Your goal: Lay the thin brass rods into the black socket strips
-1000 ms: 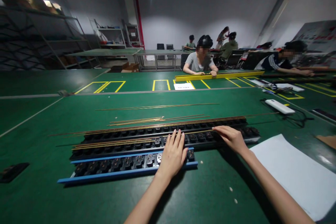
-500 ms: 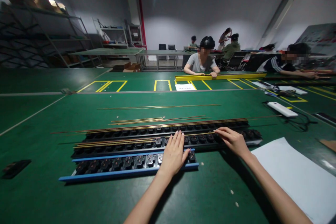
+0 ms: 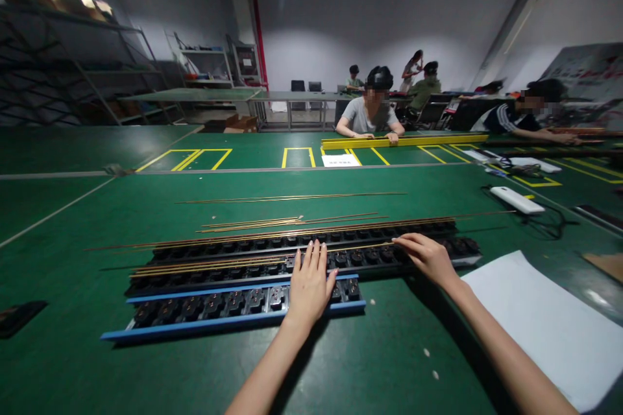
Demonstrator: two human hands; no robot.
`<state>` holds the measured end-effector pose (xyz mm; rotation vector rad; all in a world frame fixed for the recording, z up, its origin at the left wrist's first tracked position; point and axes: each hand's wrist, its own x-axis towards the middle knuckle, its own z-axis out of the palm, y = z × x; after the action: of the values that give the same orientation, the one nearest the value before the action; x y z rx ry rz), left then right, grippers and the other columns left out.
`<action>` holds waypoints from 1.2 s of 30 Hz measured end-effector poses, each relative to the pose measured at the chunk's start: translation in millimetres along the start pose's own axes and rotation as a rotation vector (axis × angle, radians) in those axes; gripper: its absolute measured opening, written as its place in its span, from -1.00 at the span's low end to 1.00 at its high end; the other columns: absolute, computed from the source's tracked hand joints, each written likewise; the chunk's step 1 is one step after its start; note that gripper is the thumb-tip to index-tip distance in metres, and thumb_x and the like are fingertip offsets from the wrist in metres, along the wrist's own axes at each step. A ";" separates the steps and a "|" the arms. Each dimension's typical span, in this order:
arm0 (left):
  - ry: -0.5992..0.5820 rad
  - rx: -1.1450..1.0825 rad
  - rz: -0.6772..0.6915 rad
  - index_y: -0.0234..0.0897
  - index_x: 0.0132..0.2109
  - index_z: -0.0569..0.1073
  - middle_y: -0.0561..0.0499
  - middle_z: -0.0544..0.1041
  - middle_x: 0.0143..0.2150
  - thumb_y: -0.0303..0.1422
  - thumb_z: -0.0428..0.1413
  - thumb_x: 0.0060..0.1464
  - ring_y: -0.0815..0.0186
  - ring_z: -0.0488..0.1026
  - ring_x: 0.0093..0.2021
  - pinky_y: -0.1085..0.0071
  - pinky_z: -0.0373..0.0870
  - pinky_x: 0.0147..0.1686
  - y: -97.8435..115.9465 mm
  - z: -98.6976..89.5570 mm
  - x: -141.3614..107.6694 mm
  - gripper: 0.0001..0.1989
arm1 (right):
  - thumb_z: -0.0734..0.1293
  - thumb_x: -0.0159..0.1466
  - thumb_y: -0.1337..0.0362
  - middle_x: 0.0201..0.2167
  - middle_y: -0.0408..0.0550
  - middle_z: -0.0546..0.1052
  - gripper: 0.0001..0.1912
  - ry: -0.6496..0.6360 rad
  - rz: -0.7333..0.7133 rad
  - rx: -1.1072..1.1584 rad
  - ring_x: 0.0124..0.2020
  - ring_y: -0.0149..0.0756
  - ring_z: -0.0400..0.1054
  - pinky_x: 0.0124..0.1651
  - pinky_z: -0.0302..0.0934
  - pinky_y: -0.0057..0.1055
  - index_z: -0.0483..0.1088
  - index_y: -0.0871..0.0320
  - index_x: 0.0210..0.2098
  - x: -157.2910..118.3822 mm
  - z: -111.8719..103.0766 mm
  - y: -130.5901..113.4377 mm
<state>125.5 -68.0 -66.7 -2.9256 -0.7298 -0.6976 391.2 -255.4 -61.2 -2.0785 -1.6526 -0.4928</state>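
My left hand point(image 3: 310, 285) lies flat, fingers stretched, across the middle black rail of socket modules point(image 3: 357, 258) and the edge of the blue-sided rail point(image 3: 233, 320). Between thumb and fingertips, my right hand point(image 3: 428, 259) pinches the end of a thin brass-coloured rod point(image 3: 360, 247). That rod runs leftward over the middle rail toward my left fingers, where its other end is hidden. Several more brass rods point(image 3: 209, 266) rest along the left part of this rail. Behind it, further rods lie along a second black rail point(image 3: 341, 235).
Loose rods point(image 3: 253, 227) lie beyond the rails on the green table point(image 3: 146, 376). White paper point(image 3: 549, 331) is by my right forearm; a white power strip point(image 3: 516, 200) with cables lies farther right. Across the table, a person in grey point(image 3: 370, 115) handles a yellow rail point(image 3: 413, 141).
The view has shifted slightly, moving the whole scene a little left. My left hand has slid slightly left along the rails; my right hand keeps its pinch on the rod.
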 end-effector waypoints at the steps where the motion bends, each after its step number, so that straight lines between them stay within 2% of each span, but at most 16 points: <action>1: -0.001 -0.004 -0.003 -0.36 0.25 0.19 -0.16 0.18 0.29 -0.11 -0.19 0.24 0.13 0.10 0.30 0.07 0.11 0.23 0.3 0.2 0.3 -0.44 | 0.15 0.32 0.28 -0.17 -0.01 0.52 -0.69 -0.002 0.000 -0.004 -0.19 -0.27 0.43 -0.17 0.32 -0.37 0.46 0.04 -0.06 0.1 0.2 -0.2; 16: 0.031 0.006 0.035 -0.38 0.25 0.18 -0.24 0.24 0.26 -0.14 -0.13 0.23 0.05 0.15 0.27 0.02 0.19 0.18 0.9 4.0 1.2 -0.44 | 0.15 0.30 0.29 -0.17 -0.04 0.52 -0.68 -0.024 0.035 0.024 -0.18 -0.28 0.42 -0.16 0.35 -0.34 0.47 0.00 -0.07 -1.4 4.8 -0.8; 30: -0.015 0.046 0.043 -0.45 0.23 0.21 -0.27 0.23 0.26 -0.16 -0.11 0.22 0.06 0.15 0.27 0.05 0.17 0.20 2.4 1.0 2.5 -0.45 | 0.18 0.30 0.26 -0.17 -0.06 0.54 -0.72 0.009 0.089 -0.008 -0.16 -0.27 0.43 -0.13 0.35 -0.32 0.49 0.03 -0.12 -1.8 7.6 -7.9; 36: -0.017 0.035 0.036 -0.46 0.23 0.21 -0.27 0.23 0.26 -0.15 -0.12 0.23 0.06 0.15 0.27 0.06 0.16 0.21 2.6 1.1 2.8 -0.44 | 0.18 0.30 0.21 -0.05 -0.05 0.49 -0.61 0.035 0.127 0.047 -0.03 -0.24 0.38 0.00 0.32 -0.27 0.32 0.01 0.10 -8.4 3.8 -7.9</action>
<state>129.3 -68.9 -66.3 -2.9086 -0.6814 -0.6503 381.6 -258.7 -67.9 -2.1119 -1.4877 -0.4413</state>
